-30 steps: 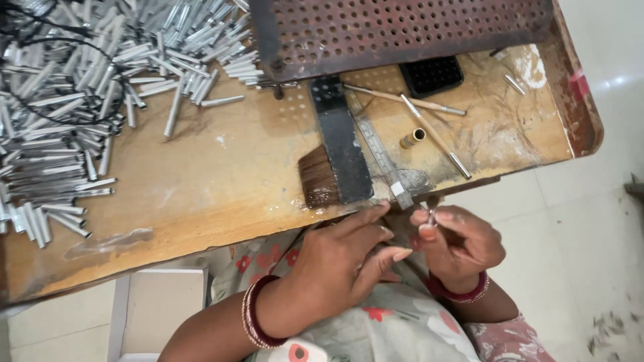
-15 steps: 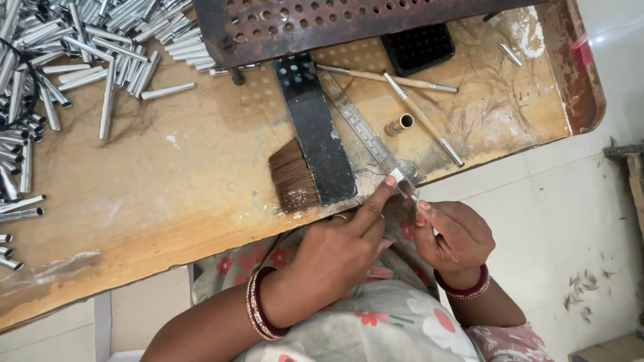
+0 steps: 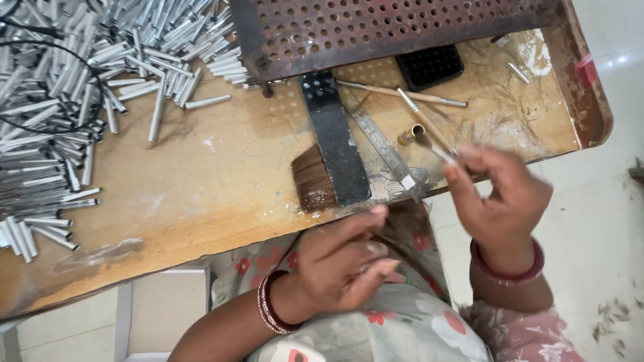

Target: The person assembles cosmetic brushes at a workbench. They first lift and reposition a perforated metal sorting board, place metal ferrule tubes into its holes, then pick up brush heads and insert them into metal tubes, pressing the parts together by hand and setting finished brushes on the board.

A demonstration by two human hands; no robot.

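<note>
Since the earlier frame, our right hand (image 3: 500, 194) had lifted away from our left hand (image 3: 342, 261) toward the table (image 3: 201, 194) edge, just right of the flat brush (image 3: 329, 161). It pinched a thin metal ferrule (image 3: 436, 149) between fingertips, though motion blur left us unsure how firmly. Our left hand hung below the brush, fingers loosely curled, seemingly empty. We judged the ferrule could slip from so light a pinch and fall off the table edge to the floor.
</note>
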